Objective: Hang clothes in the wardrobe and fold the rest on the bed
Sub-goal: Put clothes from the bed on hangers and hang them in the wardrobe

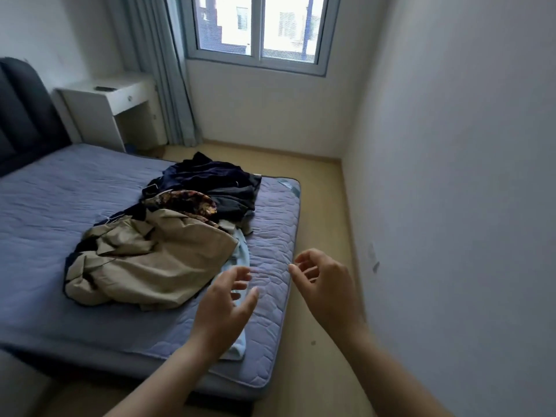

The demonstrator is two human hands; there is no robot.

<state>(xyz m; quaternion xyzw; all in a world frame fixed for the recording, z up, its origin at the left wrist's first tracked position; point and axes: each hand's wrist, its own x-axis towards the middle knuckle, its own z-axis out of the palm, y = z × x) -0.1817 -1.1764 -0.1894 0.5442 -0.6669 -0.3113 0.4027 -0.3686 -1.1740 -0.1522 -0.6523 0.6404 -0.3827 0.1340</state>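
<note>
Head view: left hand point(224, 305) and right hand point(323, 284) hover loose-fingered, holding nothing. Beige jacket point(156, 266) lies on bed point(45, 212), left of both palms.

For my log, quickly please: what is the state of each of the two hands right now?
Left hand: open, fingers relaxed, holding nothing.
Right hand: open, fingers loosely curled, holding nothing.
</note>
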